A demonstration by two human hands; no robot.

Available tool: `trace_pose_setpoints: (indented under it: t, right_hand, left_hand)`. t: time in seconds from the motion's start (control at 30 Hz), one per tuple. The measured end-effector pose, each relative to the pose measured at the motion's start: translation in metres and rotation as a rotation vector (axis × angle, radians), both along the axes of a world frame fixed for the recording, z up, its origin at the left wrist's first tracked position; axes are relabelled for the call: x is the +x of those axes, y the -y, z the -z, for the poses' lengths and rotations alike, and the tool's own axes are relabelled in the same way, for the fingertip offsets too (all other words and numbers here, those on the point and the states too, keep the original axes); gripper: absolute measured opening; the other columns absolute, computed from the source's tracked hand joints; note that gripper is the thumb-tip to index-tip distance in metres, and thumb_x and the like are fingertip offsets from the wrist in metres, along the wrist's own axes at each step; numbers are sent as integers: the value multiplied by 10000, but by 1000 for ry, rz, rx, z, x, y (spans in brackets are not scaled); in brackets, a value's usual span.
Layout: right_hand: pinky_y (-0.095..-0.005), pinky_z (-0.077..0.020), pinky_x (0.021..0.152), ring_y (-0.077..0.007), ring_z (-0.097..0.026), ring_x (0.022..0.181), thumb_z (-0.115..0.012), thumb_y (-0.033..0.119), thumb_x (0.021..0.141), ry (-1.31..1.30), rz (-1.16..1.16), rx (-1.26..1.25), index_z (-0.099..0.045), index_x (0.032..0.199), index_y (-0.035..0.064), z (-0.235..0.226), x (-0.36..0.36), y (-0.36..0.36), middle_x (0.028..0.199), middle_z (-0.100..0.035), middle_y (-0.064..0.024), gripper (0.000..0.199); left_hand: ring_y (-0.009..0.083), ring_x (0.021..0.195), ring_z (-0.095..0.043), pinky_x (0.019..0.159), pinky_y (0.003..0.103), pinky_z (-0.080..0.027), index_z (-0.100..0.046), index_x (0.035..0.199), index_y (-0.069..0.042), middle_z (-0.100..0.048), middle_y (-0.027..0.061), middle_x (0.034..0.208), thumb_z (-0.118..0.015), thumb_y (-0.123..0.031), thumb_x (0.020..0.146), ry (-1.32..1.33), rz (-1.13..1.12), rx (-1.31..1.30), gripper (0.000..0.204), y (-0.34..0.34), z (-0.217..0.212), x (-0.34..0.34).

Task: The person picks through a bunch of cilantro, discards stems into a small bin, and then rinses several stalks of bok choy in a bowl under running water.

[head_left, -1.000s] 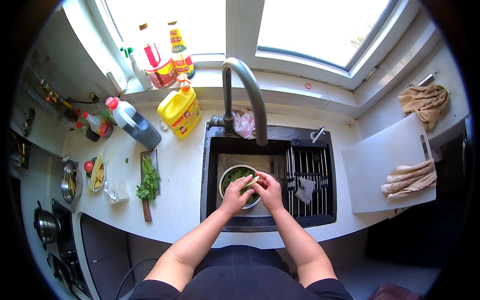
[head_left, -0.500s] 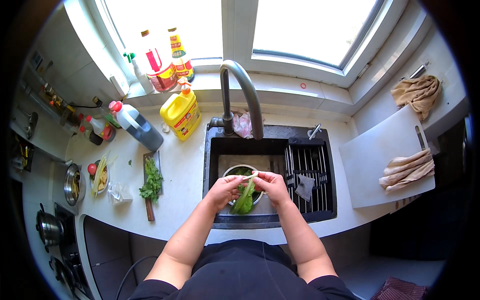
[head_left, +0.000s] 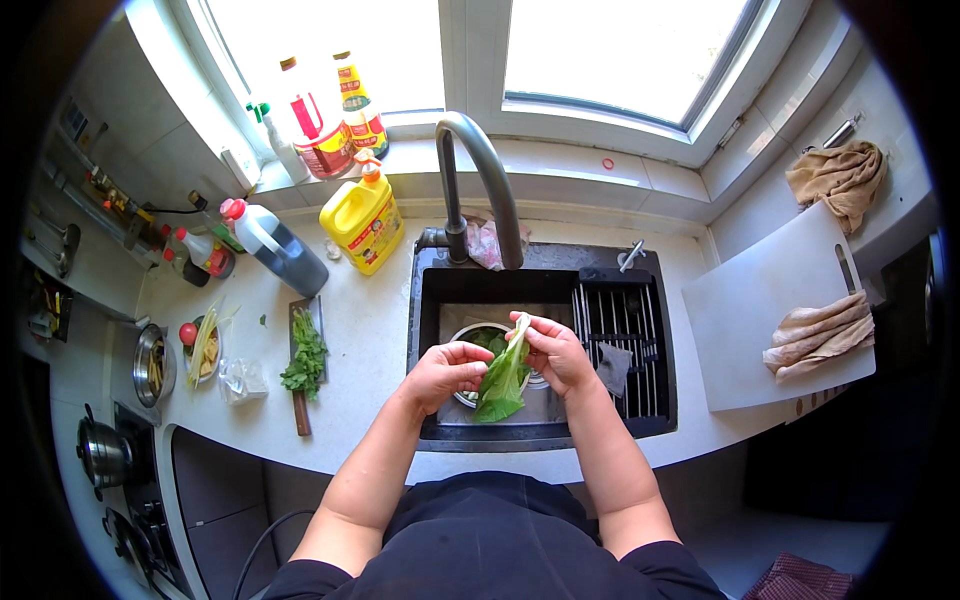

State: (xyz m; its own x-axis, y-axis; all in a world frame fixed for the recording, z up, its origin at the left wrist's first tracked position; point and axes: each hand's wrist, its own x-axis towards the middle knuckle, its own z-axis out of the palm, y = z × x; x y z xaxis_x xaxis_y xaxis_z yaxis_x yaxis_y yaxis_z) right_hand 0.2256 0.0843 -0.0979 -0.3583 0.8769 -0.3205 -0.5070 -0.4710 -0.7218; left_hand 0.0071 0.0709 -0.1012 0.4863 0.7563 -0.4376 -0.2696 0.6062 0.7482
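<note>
Over the sink, my right hand pinches a leafy green by its pale stem, and the leaf hangs down. Just left of the leaf is my left hand, its fingers curled and thumb drawn in; whether it grips the leaf's edge or a small piece is hidden. Below the hands a round metal bowl stands in the basin with more greens in it, partly covered by the leaf and my fingers.
A grey faucet arches above the basin. On its right side lies a slatted rack, then a white cutting board with a cloth. Leftward are a cleaver under herbs, a yellow jug and a dark bottle.
My right hand has moved up and right with the leaf, which now shows broader. My left hand has come off the stem and sits slightly lower, apart from the right hand.
</note>
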Motion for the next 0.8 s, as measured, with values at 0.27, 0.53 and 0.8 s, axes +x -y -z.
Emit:
trace_pose_setpoints:
  t: [0.27, 0.53, 0.8]
  right_hand:
    - [-283, -490, 823, -139, -598, 921, -539, 88, 883, 42, -19, 127, -540, 1169, -1, -1, -18, 7, 1047, -607, -73, 299]
    - [-207, -481, 686, -82, -590, 760, -651, 97, 811, 442, 92, 331, -640, 983, -26, -7, -19, 2, 860, -654, -53, 212]
    - [-207, -446, 551, -56, -544, 600, -627, 135, 821, 636, -23, 372, -662, 826, -18, -13, -12, -3, 660, -615, -10, 158]
  left_hand:
    - [130, 933, -585, 814, 260, -476, -520, 1113, 13, -616, 77, 990, -673, -48, 778, -151, -179, 336, 373, 0, -12, 39]
    - [92, 733, -595, 676, 238, -493, -574, 954, 1, -635, 56, 817, -679, -61, 767, -521, -165, 594, 223, -5, -15, 39]
    - [61, 747, -555, 685, 217, -467, -591, 923, -2, -612, 20, 820, -646, -151, 826, -291, -121, 348, 187, -8, -11, 21]
